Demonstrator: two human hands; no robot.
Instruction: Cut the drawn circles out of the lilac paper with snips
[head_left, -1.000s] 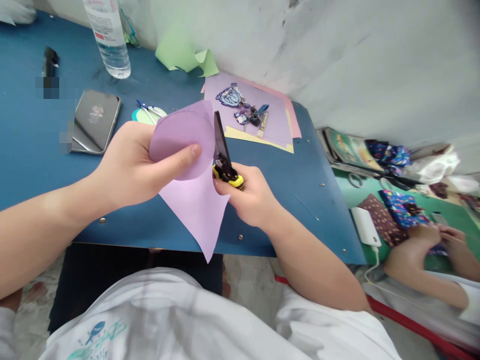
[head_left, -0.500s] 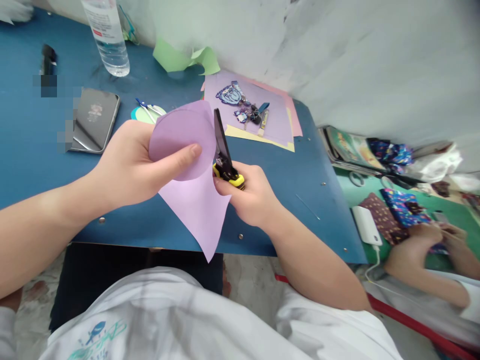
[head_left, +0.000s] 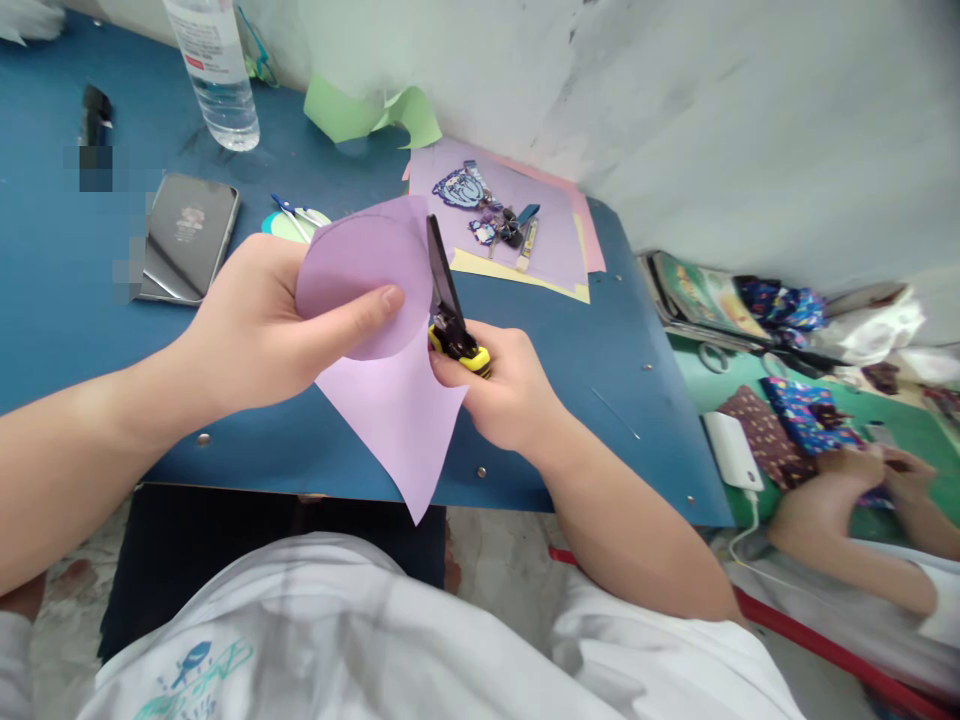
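Observation:
My left hand (head_left: 289, 325) pinches a sheet of purple paper (head_left: 360, 265), its thumb lying on the front face and its other fingers hidden behind. A drawn curved line runs near the paper's upper edge, and the lower left outline is cut round. A pointed purple flap (head_left: 405, 430) hangs below, partly behind the round part. My right hand (head_left: 510, 390) is closed round scissors (head_left: 448, 300) with black blades and yellow-and-black handles. The blades point up at the paper's right edge; how far apart they are is hard to see.
A phone (head_left: 191, 240), a water bottle (head_left: 217, 85), a compass (head_left: 296, 215) and green paper scrap (head_left: 371, 115) lie or stand on the blue table (head_left: 585, 350). Keychains (head_left: 495, 215) rest on stacked coloured paper. At right, a co-worker's hands (head_left: 862, 470) are near a white power bank (head_left: 731, 450).
The purple paper's top corner has shifted slightly up and right. The flap's right tip has moved a little to the right. Both hands keep nearly the same place and hold.

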